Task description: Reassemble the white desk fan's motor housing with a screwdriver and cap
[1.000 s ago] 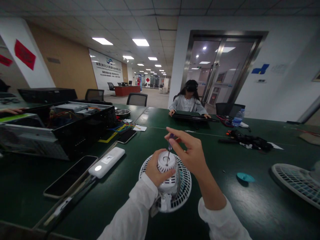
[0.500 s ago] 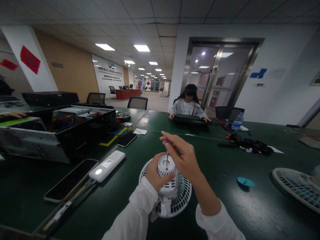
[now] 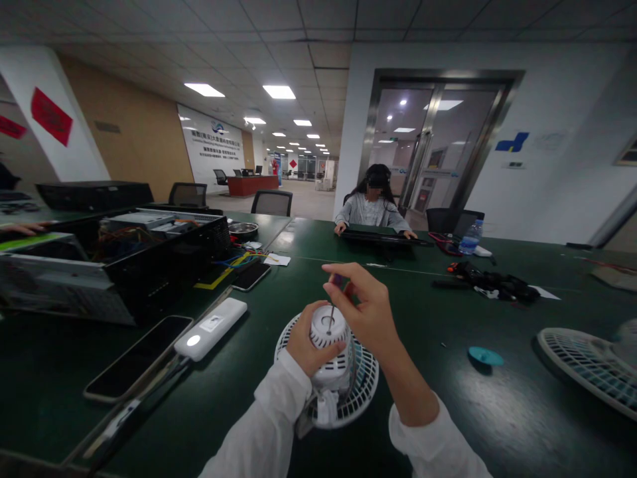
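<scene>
A white electric fan (image 3: 332, 378) lies grille down on the dark green table, its slotted motor housing facing up. My left hand (image 3: 307, 342) is wrapped round the left side of that housing, thumb across its front. Above it, my right hand (image 3: 365, 302) pinches the purple handle of a screwdriver (image 3: 331, 317) between thumb and fingers. The screwdriver stands nearly upright, with its tip at a hole in the top of the housing. Whether a screw sits in the hole I cannot make out.
Left of the fan are a white power bank (image 3: 212, 330), a phone (image 3: 137, 358) and an opened computer case (image 3: 164, 272). To the right lie a teal round cap (image 3: 485, 356) and another fan grille (image 3: 587, 365). Across the table a person (image 3: 373, 206) holds a dark flat panel.
My right fingers have shifted round the screwdriver handle, curling more and showing more of its purple top. The view has shifted slightly; my left hand keeps its hold on the fan.
</scene>
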Demonstrator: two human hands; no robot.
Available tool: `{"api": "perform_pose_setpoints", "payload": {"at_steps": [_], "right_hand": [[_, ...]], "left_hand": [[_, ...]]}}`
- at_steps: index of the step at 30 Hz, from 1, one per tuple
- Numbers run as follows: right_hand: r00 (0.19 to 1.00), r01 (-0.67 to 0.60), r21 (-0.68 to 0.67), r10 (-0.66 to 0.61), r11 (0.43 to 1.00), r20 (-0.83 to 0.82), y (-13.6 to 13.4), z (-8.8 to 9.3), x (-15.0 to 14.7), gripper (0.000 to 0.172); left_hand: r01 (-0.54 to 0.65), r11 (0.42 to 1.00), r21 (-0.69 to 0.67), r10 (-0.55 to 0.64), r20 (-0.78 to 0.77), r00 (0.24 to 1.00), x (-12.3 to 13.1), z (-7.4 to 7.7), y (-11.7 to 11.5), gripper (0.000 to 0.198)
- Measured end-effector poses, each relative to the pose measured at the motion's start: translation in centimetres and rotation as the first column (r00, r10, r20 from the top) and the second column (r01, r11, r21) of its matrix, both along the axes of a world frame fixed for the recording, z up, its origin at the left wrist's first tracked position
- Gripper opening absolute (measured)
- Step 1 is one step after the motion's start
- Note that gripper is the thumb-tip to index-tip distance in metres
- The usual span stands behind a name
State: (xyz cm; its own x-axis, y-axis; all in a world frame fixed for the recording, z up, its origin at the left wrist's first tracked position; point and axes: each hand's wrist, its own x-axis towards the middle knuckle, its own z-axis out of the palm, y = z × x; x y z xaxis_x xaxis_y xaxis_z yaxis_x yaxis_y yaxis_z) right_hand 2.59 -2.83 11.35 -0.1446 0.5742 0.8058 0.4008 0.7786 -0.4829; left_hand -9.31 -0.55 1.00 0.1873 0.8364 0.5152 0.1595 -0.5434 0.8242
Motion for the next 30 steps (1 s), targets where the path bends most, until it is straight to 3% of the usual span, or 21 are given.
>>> {"api": "perform_pose_setpoints", "payload": {"at_steps": [2, 7, 12, 17, 21, 23, 26, 28, 30], "right_hand": [[0.998, 0.058, 0.041, -0.058, 0.997, 0.009, -0.01, 0.08, -0.04, 0.021], [0.995, -0.088, 0.001, 0.088, 0.996, 0.036, -0.18, 0.17, -0.04, 0.035], [0.998, 0.064, 0.111, -0.064, 0.992, -0.005, -0.23, 0.16, -0.12, 0.014], [0.995, -0.066, 0.098, 0.058, 0.993, 0.086, -0.34, 0.39, -0.04, 0.030], [0.993, 0.100, 0.192, -0.109, 0.976, 0.040, -0.34, 0.30, -0.19, 0.013], [0.995, 0.075, 0.155, -0.085, 0.985, 0.059, -0.34, 0.25, -0.14, 0.023], [0.993, -0.076, 0.045, 0.072, 0.996, 0.097, -0.33, 0.16, 0.04, 0.041], [0.993, -0.080, 0.035, 0.076, 0.996, 0.088, -0.29, 0.07, 0.05, 0.037], [0.997, 0.006, 0.081, -0.012, 0.997, 0.070, -0.22, 0.00, -0.07, 0.024]], "left_hand": [[0.013, 1.000, -0.004, -0.013, 0.007, 1.000, 0.00, 0.09, -0.02, 0.064], [0.015, 1.000, -0.026, -0.015, 0.015, 1.000, 0.02, 0.35, -0.17, 0.063], [-0.016, 1.000, -0.007, 0.016, 0.013, 1.000, 0.04, 0.36, -0.25, 0.062], [-0.007, 1.000, -0.012, 0.007, 0.020, 1.000, 0.12, 0.39, -0.33, 0.062], [0.015, 1.000, 0.007, -0.015, 0.021, 1.000, 0.15, 0.50, -0.30, 0.062], [0.016, 1.000, 0.007, -0.016, 0.014, 1.000, 0.13, 0.48, -0.27, 0.062], [0.015, 1.000, -0.002, -0.015, 0.006, 1.000, 0.07, 0.34, -0.25, 0.062], [0.011, 1.000, -0.001, -0.011, 0.014, 1.000, 0.06, 0.27, -0.23, 0.063], [0.007, 1.000, 0.002, -0.007, 0.022, 1.000, 0.06, 0.25, -0.22, 0.063]]}}
